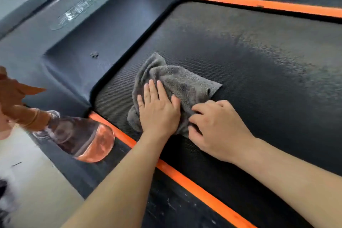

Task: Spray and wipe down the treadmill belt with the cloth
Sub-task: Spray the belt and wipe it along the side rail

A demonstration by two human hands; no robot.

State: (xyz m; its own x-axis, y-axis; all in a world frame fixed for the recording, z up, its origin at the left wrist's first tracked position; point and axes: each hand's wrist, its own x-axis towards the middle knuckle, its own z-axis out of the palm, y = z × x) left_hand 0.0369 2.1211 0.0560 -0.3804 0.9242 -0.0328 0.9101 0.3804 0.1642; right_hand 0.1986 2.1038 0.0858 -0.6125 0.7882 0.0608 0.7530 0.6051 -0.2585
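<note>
The grey cloth [177, 83] lies crumpled on the treadmill belt [259, 61] near its front corner. It spreads roughly 8 to 2 o'clock, with a peak pointing to 11. The left grip [159, 111] presses it flat, fingers straight toward 12. The right grip [216, 127] pinches its 5 o'clock edge with curled fingers. A spray bottle [83, 135] sits at 8 o'clock, beyond the orange strip [185, 177]. The logo on the motor cover [92, 42] is too blurred to read.

belt [259, 72]: black, finely textured rubber, matt
cloth [177, 83]: grey, fuzzy terry
motor cover [103, 29]: matt black plastic
spray bottle [83, 135]: clear glossy plastic
</note>
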